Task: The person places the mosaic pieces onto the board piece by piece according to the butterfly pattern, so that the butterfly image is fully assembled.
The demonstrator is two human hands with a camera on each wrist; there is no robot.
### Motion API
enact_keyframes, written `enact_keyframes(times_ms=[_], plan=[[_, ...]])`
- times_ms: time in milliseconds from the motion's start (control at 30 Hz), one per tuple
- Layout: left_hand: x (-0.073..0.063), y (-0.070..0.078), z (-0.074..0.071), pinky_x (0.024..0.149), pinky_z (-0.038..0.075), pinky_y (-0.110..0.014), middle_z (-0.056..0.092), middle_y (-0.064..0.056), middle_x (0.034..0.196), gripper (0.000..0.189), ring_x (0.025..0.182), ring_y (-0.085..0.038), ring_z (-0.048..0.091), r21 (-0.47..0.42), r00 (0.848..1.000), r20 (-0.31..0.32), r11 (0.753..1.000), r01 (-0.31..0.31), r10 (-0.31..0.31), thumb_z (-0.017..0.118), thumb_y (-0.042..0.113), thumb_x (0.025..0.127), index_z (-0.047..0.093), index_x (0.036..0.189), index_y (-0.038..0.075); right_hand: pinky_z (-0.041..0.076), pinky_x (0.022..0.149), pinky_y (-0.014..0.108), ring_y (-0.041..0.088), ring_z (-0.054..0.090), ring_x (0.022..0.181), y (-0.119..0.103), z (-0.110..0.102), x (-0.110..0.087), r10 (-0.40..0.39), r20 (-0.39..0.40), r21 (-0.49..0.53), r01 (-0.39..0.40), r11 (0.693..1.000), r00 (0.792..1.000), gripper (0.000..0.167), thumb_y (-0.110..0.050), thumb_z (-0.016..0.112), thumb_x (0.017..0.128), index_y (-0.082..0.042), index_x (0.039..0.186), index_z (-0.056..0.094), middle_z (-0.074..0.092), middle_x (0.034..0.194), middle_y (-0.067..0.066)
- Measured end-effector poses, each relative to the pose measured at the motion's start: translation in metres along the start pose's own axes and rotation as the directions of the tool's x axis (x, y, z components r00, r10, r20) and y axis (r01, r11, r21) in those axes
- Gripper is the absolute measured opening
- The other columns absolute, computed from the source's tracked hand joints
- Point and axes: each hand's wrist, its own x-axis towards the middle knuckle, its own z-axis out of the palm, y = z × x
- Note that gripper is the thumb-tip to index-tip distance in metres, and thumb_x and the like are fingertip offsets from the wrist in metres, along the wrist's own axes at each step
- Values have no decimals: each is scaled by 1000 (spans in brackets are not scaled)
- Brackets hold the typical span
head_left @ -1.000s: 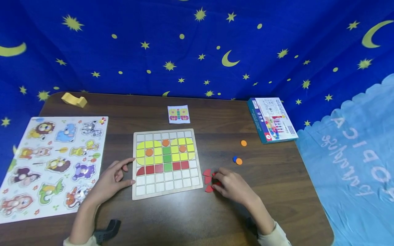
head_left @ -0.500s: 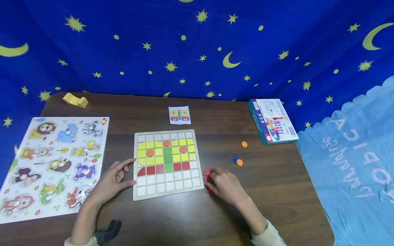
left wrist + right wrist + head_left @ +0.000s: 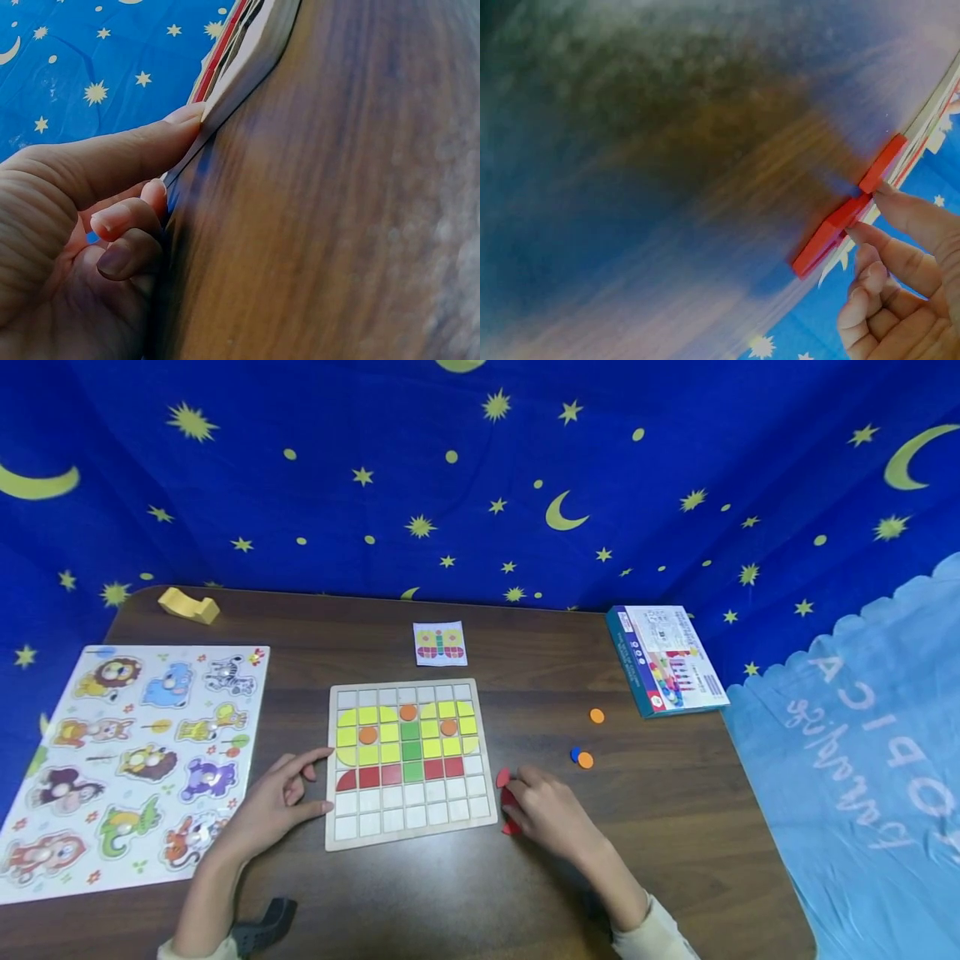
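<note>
A wooden grid board (image 3: 332,718) lies mid-table, bearing yellow, orange, green and red flat tiles; its lower rows show bare white squares. My left hand (image 3: 266,810) touches the board's left edge with thumb and index fingertips. In the left wrist view those two fingers extend to the rim while the others curl loosely. Just right of the board, my right hand (image 3: 558,818) pinches among several red tiles (image 3: 502,777), partly hiding them. The right wrist view shows thumb and index finger at a red tile (image 3: 825,236), with another red tile (image 3: 883,163) beside the thumb.
A small butterfly picture card (image 3: 439,652) lies behind the board. Orange discs (image 3: 597,716) and a partly covered blue disc (image 3: 575,754) lie to the right. An animal puzzle (image 3: 146,693) occupies the left, a box (image 3: 675,672) the back right, a yellow block (image 3: 189,606) the back left.
My right hand has shifted left over the red tiles, covering more of them; the topmost red tile has turned slightly. The left hand stays at the board's edge.
</note>
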Motion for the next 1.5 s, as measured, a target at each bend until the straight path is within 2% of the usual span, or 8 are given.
enact_keyframes(times_ms=[300,467,600,700,867,1067,1333,1500], plan=[[2,-1,-1,61,35,-26,46,-8,103,74,67,-11,37,10,1000,0,1000,8,-8,81,16,80,47,146,9,48,62,23,10,53,72,5,-1,7,-36,1,26,36,999,999,25,-20,82,79,-5,97,73,60,88,2],[3,-1,-1,62,35,-26,46,-8,103,75,67,-11,37,11,1000,-5,1000,7,-7,82,16,80,47,146,9,46,60,20,9,51,69,8,-6,11,-52,-25,44,53,998,998,23,-19,82,79,-4,95,73,59,84,2],[3,-3,-1,62,35,-26,46,-7,103,75,67,-11,37,11,1000,-9,1000,3,-3,82,16,79,48,145,9,42,58,18,8,48,67,6,-11,21,-73,-40,51,75,996,997,24,-21,81,81,-5,97,74,58,83,2],[3,-4,-1,62,36,-26,46,-7,103,75,67,-10,37,6,1000,-9,1000,-4,4,82,16,79,48,145,9,40,58,18,8,47,68,4,-13,34,-86,-15,75,87,993,996,27,-24,79,83,-5,102,74,59,84,2],[3,-5,2,62,36,-26,46,-7,101,74,65,-10,37,-1,1000,-9,1000,-19,19,82,14,79,49,145,9,45,64,21,9,52,73,2,-13,55,-102,48,121,95,988,994,31,-25,77,86,-5,109,73,64,93,4],[2,-4,3,61,36,-26,46,-7,101,74,66,-10,37,-3,1000,-7,1000,-7,7,82,14,79,49,144,8,47,67,20,9,56,75,3,-8,66,-127,94,153,111,982,987,32,-21,77,86,-5,113,72,66,99,6],[0,-2,1,62,36,-26,47,-7,103,75,66,-10,37,17,1000,-9,1000,-8,8,82,17,79,48,145,9,51,70,21,11,64,81,5,-3,70,-126,57,267,106,958,990,25,-15,77,87,-5,110,73,67,100,5],[0,-2,1,63,36,-26,47,-6,102,75,65,-10,37,14,1000,-9,1000,-8,9,82,17,79,48,145,10,52,71,23,10,61,80,5,-1,72,-154,37,272,138,952,987,22,-15,77,87,-6,106,73,66,98,4]])
